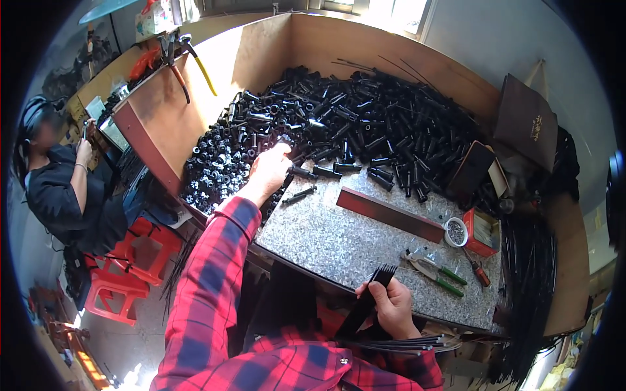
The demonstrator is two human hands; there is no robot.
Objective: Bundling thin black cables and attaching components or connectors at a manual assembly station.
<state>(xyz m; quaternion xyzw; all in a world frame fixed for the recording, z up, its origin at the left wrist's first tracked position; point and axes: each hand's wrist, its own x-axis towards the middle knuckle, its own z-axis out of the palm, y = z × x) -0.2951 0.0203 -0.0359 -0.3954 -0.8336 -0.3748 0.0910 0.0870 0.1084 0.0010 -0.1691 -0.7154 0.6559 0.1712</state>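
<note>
My left hand [268, 172] reaches into a heap of short black tubular parts. Its fingers are bent together at the heap, and what they hold, if anything, is lost among the dark parts. A black tube [303, 173] lies right beside that hand. To its left spreads a pile of small, shiny black ring-like pieces [218, 166]. My right hand [393, 306] is closed around a bundle of thin black rods [360, 311] at the table's near edge, the thumb across it and the rod ends fanning out at the top. More dark rods [417, 343] stick out below that hand.
On the speckled tabletop [313, 228] lie a dark flat bar [391, 215], green-handled pliers [433, 272], a screwdriver [480, 274], a white cup of small bits [456, 231] and a red box [482, 232]. Wooden boards [391, 55] wall the heap. A co-worker [65, 176] sits left, near red stools [117, 287].
</note>
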